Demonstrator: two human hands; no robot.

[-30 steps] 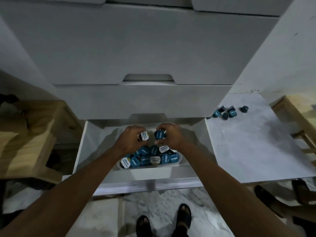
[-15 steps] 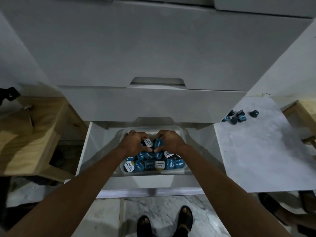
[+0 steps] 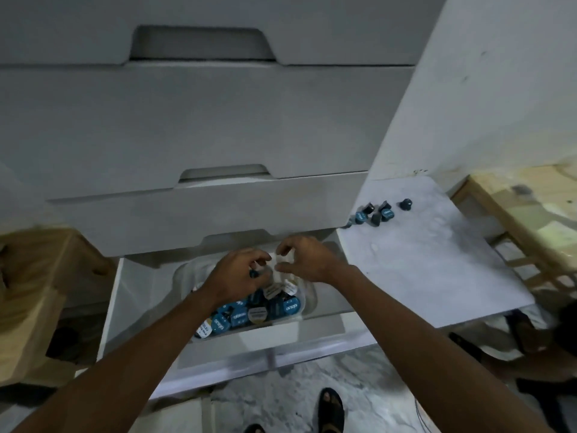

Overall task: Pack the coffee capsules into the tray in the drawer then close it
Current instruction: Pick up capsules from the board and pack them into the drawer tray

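The bottom drawer (image 3: 265,342) stands pulled out. Inside it a clear plastic tray (image 3: 310,296) holds several blue and white-lidded coffee capsules (image 3: 288,307) along its near side. My left hand (image 3: 234,276) is over the tray's back half, fingers curled round a dark blue capsule (image 3: 253,273). Beside it, my right hand (image 3: 309,259) hovers with thumb and forefinger loosely curved and apart, nothing visible between them. Several loose capsules (image 3: 376,214) lie on the white slab (image 3: 437,260) to the right, one more capsule (image 3: 406,204) slightly apart.
Shut white drawers (image 3: 218,126) rise above the open one, the lowest overhanging the tray's back. A wooden stool (image 3: 31,292) stands at left and a wooden frame (image 3: 512,220) at right. My sandalled feet (image 3: 331,407) are on the marble floor below the drawer front.
Both hands have moved toward the back of the tray. The capsule my right hand pinched is no longer in its fingers. The camera has come closer and tilted.
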